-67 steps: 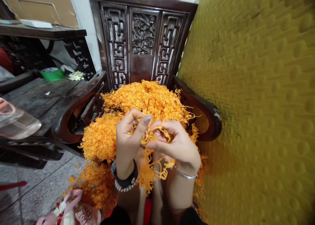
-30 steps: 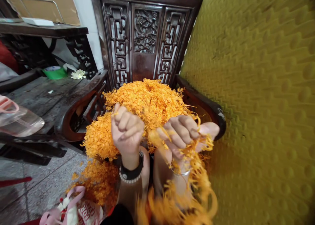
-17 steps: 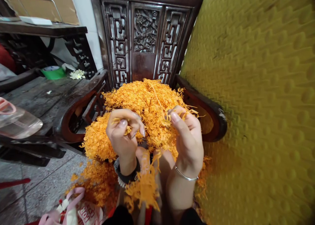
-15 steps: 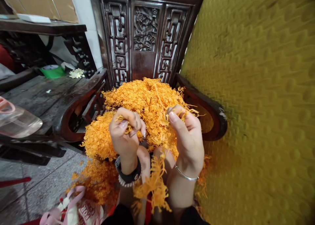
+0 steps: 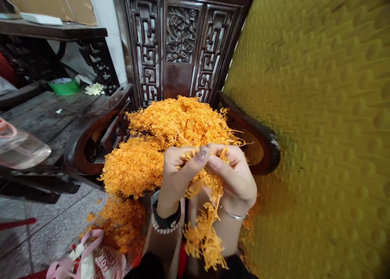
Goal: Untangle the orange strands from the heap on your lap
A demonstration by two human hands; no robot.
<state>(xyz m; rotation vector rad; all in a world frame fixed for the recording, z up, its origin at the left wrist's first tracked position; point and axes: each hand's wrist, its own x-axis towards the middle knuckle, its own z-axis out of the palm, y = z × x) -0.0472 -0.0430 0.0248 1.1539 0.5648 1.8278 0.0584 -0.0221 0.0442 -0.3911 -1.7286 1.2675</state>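
While L hand (image 5: 174,178), R hand (image 5: 236,177) pinch fringe (image 5: 204,235), heap (image 5: 170,124) prob. hides chair (image 5: 180,81) seat.

The fringe heap (image 5: 170,124) is bright marigold orange all through, and the loose fringe strand (image 5: 204,234) is the same orange. The chair back (image 5: 179,47) is dark reddish-brown wood, carved with angular fretwork at either side and a flower-and-branch panel in the middle, while the padded surface (image 5: 319,128) is mustard yellow with rows of raised dots. The left hand (image 5: 176,175) wears a black wristband (image 5: 166,221) and a white bead bracelet (image 5: 161,230), the right hand (image 5: 236,175) a silver bangle (image 5: 233,215); the floor (image 5: 45,230) is speckled grey, the tape roll (image 5: 61,86) green, the bag (image 5: 91,262) pink and white with red lettering.
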